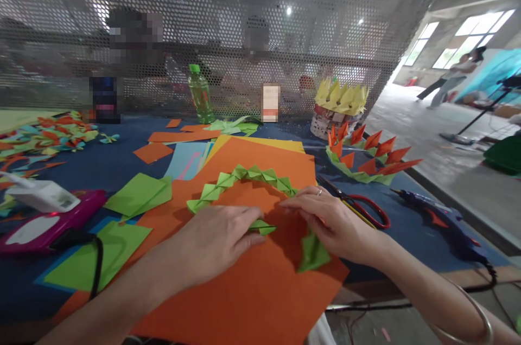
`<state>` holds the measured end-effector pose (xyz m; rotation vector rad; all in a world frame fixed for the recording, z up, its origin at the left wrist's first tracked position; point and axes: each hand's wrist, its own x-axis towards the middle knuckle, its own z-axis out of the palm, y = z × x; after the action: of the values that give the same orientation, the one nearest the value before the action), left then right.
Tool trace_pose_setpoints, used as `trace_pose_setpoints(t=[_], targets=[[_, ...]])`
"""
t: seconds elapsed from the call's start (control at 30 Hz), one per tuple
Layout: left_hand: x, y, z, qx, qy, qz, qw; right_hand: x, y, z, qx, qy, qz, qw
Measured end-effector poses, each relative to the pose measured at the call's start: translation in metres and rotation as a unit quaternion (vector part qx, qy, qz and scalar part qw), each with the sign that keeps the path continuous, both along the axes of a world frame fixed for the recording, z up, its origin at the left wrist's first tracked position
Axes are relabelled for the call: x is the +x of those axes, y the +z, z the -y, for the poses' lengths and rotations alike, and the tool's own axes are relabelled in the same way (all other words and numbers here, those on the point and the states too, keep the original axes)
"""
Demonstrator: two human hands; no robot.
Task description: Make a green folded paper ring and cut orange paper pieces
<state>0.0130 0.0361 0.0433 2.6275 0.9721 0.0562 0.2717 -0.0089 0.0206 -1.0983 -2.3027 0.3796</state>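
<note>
My left hand (215, 239) lies palm down on an orange sheet (244, 291), fingertips pressing a small folded green paper piece (262, 227). My right hand (325, 220), with a ring on one finger, rests beside it, fingers stretched flat onto the same piece. Just beyond both hands arcs a chain of folded green paper triangles (244, 177). Another folded green piece (313, 253) sits under my right wrist.
Red-handled scissors (362, 208) and a blue glue gun (439, 220) lie to the right. Green squares (138, 193), a pink device (44, 225), a green bottle (199, 94), orange-green paper crowns (366, 158) and scraps surround the sheets. A perforated screen (244, 36) stands behind; a person walks far right.
</note>
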Motion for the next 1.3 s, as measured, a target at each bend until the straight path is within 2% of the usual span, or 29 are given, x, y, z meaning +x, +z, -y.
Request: trace_pose_setpoints(t=[0.13,0.33,0.5,0.6,0.7,0.83,0.93,1.0,1.13,1.23,1.3], targets=[[-0.003,0.001,-0.001,0.007,0.003,0.0,1.0,0.007,0.004,0.002,0.032,-0.017,-0.021,0.999],[-0.005,-0.006,-0.003,0.011,0.002,0.005,1.0,0.026,0.006,0.017,0.071,-0.158,-0.048,0.984],[-0.003,-0.003,-0.002,0.013,0.0,-0.001,1.0,0.035,0.001,0.034,-0.003,-0.287,-0.01,0.958],[-0.002,-0.001,-0.001,0.012,-0.008,0.0,1.0,0.034,-0.002,0.041,-0.053,-0.328,0.041,0.942],[0.0,-0.002,-0.001,0.014,-0.015,0.015,1.0,0.027,-0.006,0.045,-0.077,-0.351,0.103,0.928],[0.001,-0.004,0.001,-0.011,-0.026,0.02,0.999,0.017,-0.01,0.046,-0.074,-0.371,0.149,0.913],[0.001,0.004,0.003,-0.038,-0.052,0.036,0.997,0.013,-0.012,0.045,-0.06,-0.37,0.147,0.915],[0.007,0.013,0.001,-0.024,-0.085,0.071,0.994,0.014,-0.013,0.044,-0.059,-0.364,0.137,0.919],[0.04,0.027,-0.014,0.068,-0.146,0.097,0.982,0.016,-0.015,0.044,-0.05,-0.36,0.125,0.923],[0.074,0.025,-0.032,0.14,-0.164,0.059,0.975,0.018,-0.015,0.046,-0.045,-0.359,0.116,0.925],[0.091,0.018,-0.043,0.14,-0.185,0.044,0.972,0.02,-0.015,0.047,-0.043,-0.359,0.108,0.926]])
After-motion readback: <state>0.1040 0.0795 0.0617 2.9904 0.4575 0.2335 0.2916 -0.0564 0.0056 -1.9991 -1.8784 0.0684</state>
